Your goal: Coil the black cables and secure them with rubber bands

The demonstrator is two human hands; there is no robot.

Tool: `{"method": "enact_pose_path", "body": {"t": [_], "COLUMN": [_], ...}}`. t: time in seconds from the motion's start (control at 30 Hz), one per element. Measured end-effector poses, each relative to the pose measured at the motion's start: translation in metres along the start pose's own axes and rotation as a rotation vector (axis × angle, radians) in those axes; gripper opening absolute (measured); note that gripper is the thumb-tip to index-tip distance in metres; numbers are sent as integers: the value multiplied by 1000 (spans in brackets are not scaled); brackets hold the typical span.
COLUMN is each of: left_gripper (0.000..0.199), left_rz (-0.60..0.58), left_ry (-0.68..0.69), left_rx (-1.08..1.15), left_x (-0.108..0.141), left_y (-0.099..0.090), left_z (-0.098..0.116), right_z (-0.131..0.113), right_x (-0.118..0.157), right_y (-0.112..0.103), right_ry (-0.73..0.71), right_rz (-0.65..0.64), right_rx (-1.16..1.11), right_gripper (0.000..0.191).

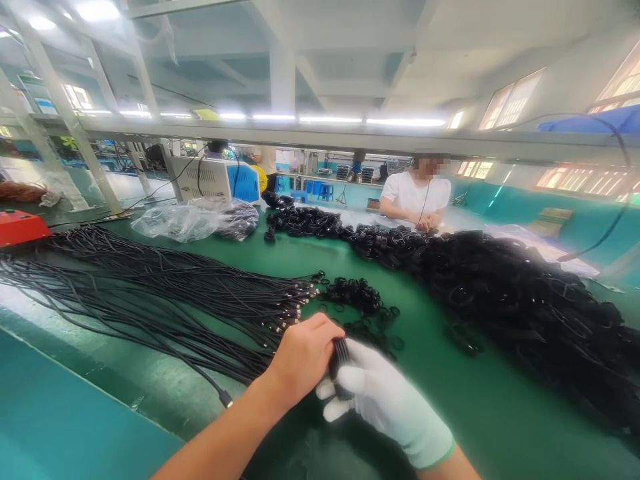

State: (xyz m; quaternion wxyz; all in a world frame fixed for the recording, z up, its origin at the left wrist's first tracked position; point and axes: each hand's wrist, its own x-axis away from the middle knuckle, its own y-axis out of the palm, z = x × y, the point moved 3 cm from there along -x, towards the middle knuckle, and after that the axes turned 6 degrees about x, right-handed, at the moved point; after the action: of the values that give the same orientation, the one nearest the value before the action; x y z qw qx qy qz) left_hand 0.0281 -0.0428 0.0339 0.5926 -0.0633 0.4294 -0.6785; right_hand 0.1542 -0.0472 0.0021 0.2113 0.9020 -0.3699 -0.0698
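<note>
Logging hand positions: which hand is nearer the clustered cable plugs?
Left. The left hand is just in front of the cable plugs; the gloved right hand is farther off, rightward.

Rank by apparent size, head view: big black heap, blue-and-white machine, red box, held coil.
1. Big black heap
2. Blue-and-white machine
Unsure: red box, cut by the frame; held coil, partly covered.

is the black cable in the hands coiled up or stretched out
Coiled: several strands of the black cable curve side by side in a compact bundle between the bare left hand and gloved right hand.
</note>
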Motion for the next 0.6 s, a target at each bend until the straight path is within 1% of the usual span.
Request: {"method": "enact_pose_path", "body": {"t": [0.07, 0.13, 0.2, 0.27, 0.3, 0.33, 0.4, 0.43, 0.47, 0.5, 0.57, 0.6], "left_gripper": [29, 27, 33, 29, 24, 22, 25, 26, 27, 26, 22, 20], "left_rz": [-9, -21, 12, 67, 86, 80, 29, 8, -5, -7, 19, 43], "left_ry": [-50, -103, -157, -212, -243, -275, -348, -383, -412, -433, -448, -447], "left_rx": [6, 59, 114, 114, 96, 76, 47, 33, 21, 10, -12, -22], "left_x": [-6, -12, -15, -12, -8, -3, 10, 17, 26, 36, 56, 65], "left_y": [-3, -10, -20, -30, -33, -35, -36, -37, -37, -38, -42, -45], "left_z": [3, 8, 9, 2, -5, -14, -36, -47, -56, -63, -67, -65], "right_z": [3, 4, 0, -8, -14, -21, -38, -47, -55, -62, -72, -76], "right_x": [1, 3, 4, 4, 4, 5, 16, 25, 35, 45, 58, 57], "right_y": [-6, -11, -13, -18, -25, -35, -64, -80, -94, -106, -127, -134], "right_ry": [9, 14, 16, -1, -19, -44, -100, -119, -128, -120, -108, -133], "right_rz": [-59, -77, -71, -10, 78, 205, 512, 625, 681, 711, 765, 810], "right_rx": [-117, -238, -303, -257, -183, -90, 99, 151, 170, 181, 206, 283], "right_gripper": [36, 35, 38, 41, 41, 40, 35, 34, 31, 26, 16, 18]}}
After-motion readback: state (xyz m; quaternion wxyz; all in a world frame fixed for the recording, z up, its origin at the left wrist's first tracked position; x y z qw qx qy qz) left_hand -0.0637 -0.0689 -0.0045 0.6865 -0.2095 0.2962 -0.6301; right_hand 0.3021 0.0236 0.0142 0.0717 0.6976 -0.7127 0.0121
